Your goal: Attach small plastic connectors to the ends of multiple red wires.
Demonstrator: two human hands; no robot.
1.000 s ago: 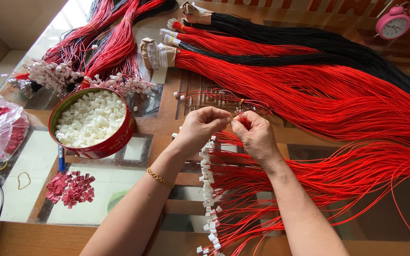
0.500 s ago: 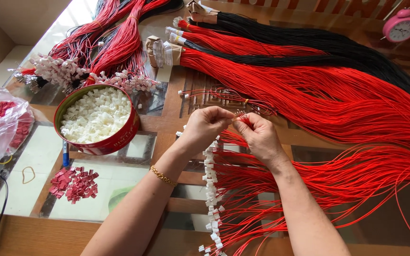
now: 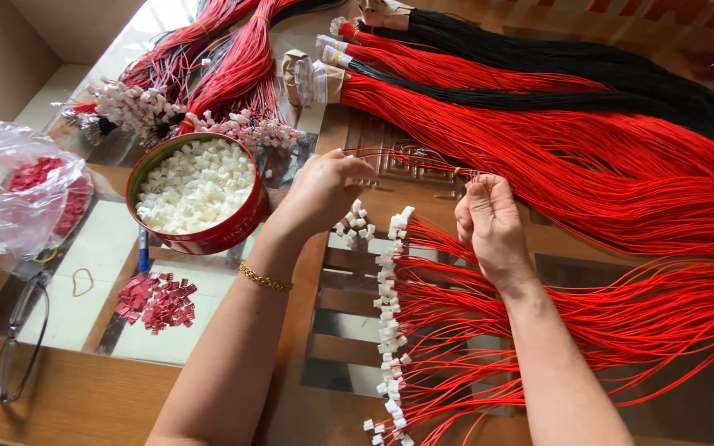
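Left hand: The left hand (image 3: 324, 192) sits beside the red tin, fingers curled down over a few thin red wires. It looks like it pinches something tiny, but I cannot tell what.
Right hand: The right hand (image 3: 489, 223) is closed like a loose fist and pinches thin red wires (image 3: 423, 157) near their ends.
Wires in hand: These few wires stretch across the table between the two hands, just in front of the big red wire bundle (image 3: 588, 157).
Finished row: Below the hands lies a row of red wires with white plugs (image 3: 388, 306) on their tips.
How the wires feel: They look light, thin and bendy, so they can tangle or slip. Best to pinch one close to its tip.
Plugs: The small white plugs (image 3: 196, 183) fill the round red tin (image 3: 208, 238). They look hard, light and easy to drop.
Other things: Little red plugs (image 3: 159, 299) lie in a heap, a plastic bag (image 3: 18, 194) sits at the left, and black wires (image 3: 588, 66) lie farther back.
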